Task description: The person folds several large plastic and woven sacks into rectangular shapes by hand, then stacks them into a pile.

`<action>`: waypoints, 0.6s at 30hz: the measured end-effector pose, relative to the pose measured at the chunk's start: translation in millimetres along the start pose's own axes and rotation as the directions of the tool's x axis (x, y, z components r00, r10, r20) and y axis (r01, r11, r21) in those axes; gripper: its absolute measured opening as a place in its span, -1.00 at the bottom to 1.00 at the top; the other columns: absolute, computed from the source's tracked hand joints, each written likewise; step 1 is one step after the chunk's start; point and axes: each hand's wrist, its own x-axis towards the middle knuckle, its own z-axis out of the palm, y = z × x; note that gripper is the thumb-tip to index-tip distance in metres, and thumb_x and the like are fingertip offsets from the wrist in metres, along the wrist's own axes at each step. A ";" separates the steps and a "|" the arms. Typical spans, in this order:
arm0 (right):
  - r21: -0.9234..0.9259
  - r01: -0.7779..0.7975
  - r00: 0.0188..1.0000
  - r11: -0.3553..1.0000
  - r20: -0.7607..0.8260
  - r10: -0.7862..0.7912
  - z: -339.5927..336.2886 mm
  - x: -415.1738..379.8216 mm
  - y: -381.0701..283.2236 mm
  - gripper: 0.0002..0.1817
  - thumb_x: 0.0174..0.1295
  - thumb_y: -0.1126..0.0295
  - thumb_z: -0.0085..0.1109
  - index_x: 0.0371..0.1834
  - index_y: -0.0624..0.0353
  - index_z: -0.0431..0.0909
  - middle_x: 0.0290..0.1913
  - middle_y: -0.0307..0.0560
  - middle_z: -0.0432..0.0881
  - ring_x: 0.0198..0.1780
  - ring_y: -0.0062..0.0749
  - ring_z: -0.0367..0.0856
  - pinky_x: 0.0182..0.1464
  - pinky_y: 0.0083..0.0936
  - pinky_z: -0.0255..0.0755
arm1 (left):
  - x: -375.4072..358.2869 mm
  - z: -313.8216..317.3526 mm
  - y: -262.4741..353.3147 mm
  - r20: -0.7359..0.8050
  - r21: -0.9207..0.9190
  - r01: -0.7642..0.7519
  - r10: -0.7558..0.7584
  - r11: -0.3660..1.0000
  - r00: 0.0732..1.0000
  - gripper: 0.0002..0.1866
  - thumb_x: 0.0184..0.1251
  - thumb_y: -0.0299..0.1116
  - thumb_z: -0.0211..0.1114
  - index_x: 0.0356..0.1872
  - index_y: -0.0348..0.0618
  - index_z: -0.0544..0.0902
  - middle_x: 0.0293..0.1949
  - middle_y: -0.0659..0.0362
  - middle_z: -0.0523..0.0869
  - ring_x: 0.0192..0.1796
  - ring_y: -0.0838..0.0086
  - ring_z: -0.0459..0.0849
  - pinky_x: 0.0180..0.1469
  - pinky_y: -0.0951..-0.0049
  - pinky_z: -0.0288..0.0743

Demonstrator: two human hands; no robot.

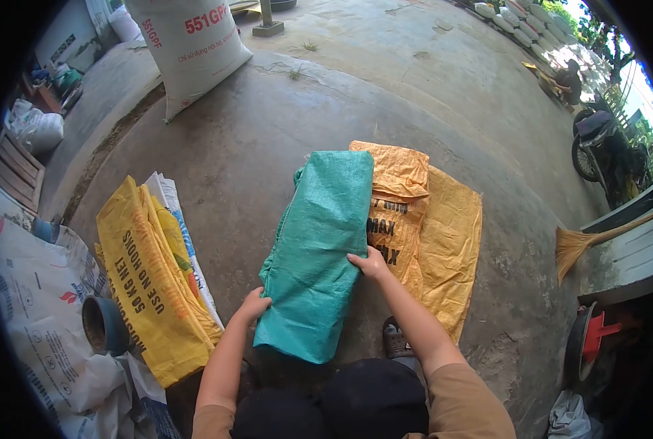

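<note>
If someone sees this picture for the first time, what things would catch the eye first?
First the folded teal woven sack in the centre, with the left hand at its left edge and the right hand at its right edge. It partly overlaps orange sacks on the concrete floor. On the left lies a yellow printed sack.
</note>
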 end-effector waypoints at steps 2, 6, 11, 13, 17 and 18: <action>0.072 0.073 0.997 0.995 0.026 -0.075 2.4 -12.3 -8.9 -0.62 -0.01 0.41 0.28 -0.13 0.37 0.45 -0.19 -0.06 0.59 -0.19 -0.45 0.54 -0.08 -0.51 0.39 | 2.8 -9.8 0.3 -0.025 -0.033 -0.001 0.001 0.999 1.000 -0.40 -0.10 -0.42 0.08 0.11 -0.36 0.35 -0.02 -0.10 0.52 -0.01 0.23 0.53 0.01 0.41 0.38; 0.142 0.259 0.965 0.955 -0.007 -0.261 20.0 -51.3 -46.1 -0.69 0.07 0.42 0.21 -0.16 0.36 0.47 -0.19 -0.08 0.60 -0.19 -0.52 0.53 -0.10 -0.56 0.39 | -13.9 -24.9 34.1 -0.284 0.148 -0.240 0.273 0.960 0.919 -0.40 -0.08 -0.43 0.08 0.13 -0.36 0.32 0.01 -0.15 0.49 0.09 0.12 0.46 0.12 0.35 0.29; 0.050 0.351 0.936 0.935 0.012 -0.352 30.0 -100.1 -66.9 -0.69 0.09 0.41 0.20 -0.14 0.37 0.47 -0.18 -0.09 0.59 -0.16 -0.53 0.53 -0.07 -0.57 0.37 | -23.5 -36.3 53.1 -0.285 0.258 -0.309 0.377 0.916 0.881 -0.37 -0.07 -0.44 0.08 0.17 -0.29 0.26 0.09 -0.14 0.41 0.17 0.11 0.37 0.15 0.25 0.25; 0.110 0.245 0.969 0.963 0.014 -0.248 29.9 -105.5 -45.9 -0.66 0.08 0.39 0.21 -0.13 0.38 0.46 -0.16 -0.08 0.58 -0.13 -0.50 0.51 -0.04 -0.56 0.36 | -36.1 -36.8 66.0 -0.328 0.429 -0.218 0.376 0.876 0.867 -0.34 -0.07 -0.43 0.12 0.19 -0.24 0.22 0.13 -0.11 0.37 0.20 0.12 0.32 0.15 0.21 0.24; 0.260 -0.165 0.986 0.951 0.028 0.163 31.7 -111.7 18.9 -0.61 0.05 0.42 0.20 -0.09 0.45 0.43 -0.08 0.02 0.55 -0.07 -0.36 0.50 0.03 -0.50 0.32 | -47.0 -9.6 71.7 -0.337 0.810 -0.181 0.695 0.558 0.636 -0.26 -0.07 -0.28 0.25 0.23 -0.11 0.18 0.18 -0.06 0.29 0.24 0.12 0.24 0.15 0.12 0.18; 0.355 -0.192 0.980 0.915 0.016 0.200 36.1 -110.0 45.5 -0.63 0.03 0.38 0.23 -0.14 0.39 0.46 -0.15 -0.03 0.56 -0.17 -0.36 0.51 -0.04 -0.50 0.34 | -51.6 -1.9 68.7 -0.283 0.895 -0.165 0.815 0.413 0.505 -0.23 -0.07 -0.21 0.30 0.23 -0.07 0.17 0.19 -0.05 0.27 0.24 0.12 0.23 0.16 0.10 0.16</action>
